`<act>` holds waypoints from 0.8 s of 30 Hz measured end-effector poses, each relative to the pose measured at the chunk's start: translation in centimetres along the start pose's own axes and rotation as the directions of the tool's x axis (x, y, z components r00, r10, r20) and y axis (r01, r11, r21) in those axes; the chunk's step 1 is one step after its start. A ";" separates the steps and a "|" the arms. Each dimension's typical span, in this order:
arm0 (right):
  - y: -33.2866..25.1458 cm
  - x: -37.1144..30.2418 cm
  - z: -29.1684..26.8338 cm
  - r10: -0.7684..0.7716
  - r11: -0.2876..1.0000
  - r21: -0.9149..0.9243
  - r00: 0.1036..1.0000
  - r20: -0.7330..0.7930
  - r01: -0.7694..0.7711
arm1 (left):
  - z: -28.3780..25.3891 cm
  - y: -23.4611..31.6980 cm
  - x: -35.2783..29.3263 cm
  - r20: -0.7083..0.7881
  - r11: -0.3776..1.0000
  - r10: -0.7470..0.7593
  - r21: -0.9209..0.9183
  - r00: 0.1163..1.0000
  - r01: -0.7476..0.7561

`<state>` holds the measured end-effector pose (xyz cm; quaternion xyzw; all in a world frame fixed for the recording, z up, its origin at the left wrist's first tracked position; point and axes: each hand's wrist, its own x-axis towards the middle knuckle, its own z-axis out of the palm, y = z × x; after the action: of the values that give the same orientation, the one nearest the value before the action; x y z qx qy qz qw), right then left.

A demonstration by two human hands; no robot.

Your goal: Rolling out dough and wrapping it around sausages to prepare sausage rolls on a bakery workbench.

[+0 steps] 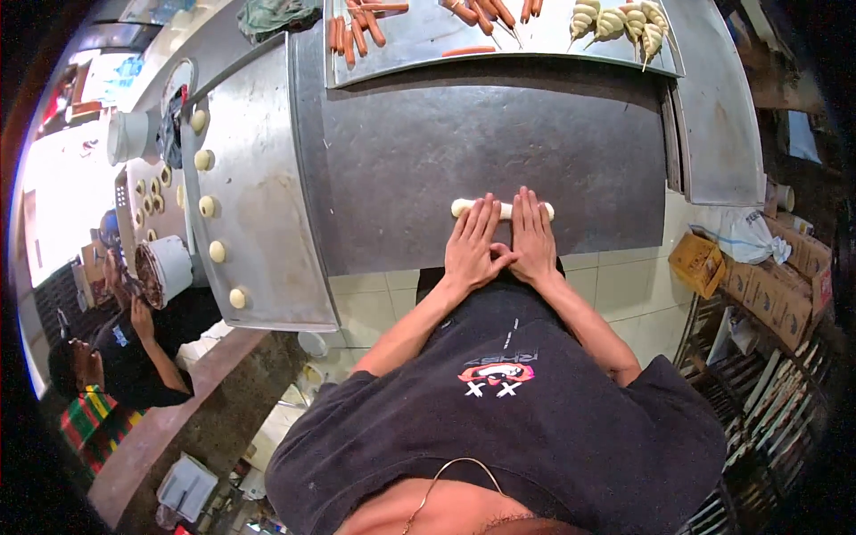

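Note:
A short rope of pale dough [506, 210] lies crosswise on the dark work table [428, 143], near its front edge. Both my hands rest flat on it, palms down, side by side with the thumbs meeting. Under the fingers of my left hand [473, 241] is the dough's left part, its rounded end sticking out beyond them. My right hand [533, 236] covers the right part, and a small tip shows past its outer edge. The fingers of both hands are stretched out. Between the hands a bit of dough is visible.
A metal tray [535, 55] at the back holds sausages [357, 31] and dough-wrapped sticks [620, 25]. Several dough balls [207, 207] line a tray [259, 178] on the left. Beyond it a co-worker [134, 348] handles a white bucket [169, 267] of dark filling. A yellow crate [697, 265] stands right.

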<state>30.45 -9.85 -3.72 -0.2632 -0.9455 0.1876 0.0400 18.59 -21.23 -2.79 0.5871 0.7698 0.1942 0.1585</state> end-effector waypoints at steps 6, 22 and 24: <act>5.4 14.7 -1.7 0.388 0.907 -0.002 0.838 -0.384 -0.421 | -3.5 -4.3 15.0 -0.384 0.908 -0.288 0.182 0.877 0.378; 4.8 5.1 -0.9 0.311 0.939 -0.054 0.906 -0.287 -0.340 | -3.5 -6.0 7.6 -0.246 0.895 -0.331 0.222 0.911 0.386; 8.4 12.6 -2.6 0.391 0.895 -0.039 0.823 -0.411 -0.444 | -5.4 -9.9 14.5 -0.439 0.876 -0.342 0.172 0.831 0.451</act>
<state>24.18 4.14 -4.74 -0.4983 -0.8474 0.0718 0.1690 3.95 -10.12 -3.11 0.3771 0.9103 0.1650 -0.0438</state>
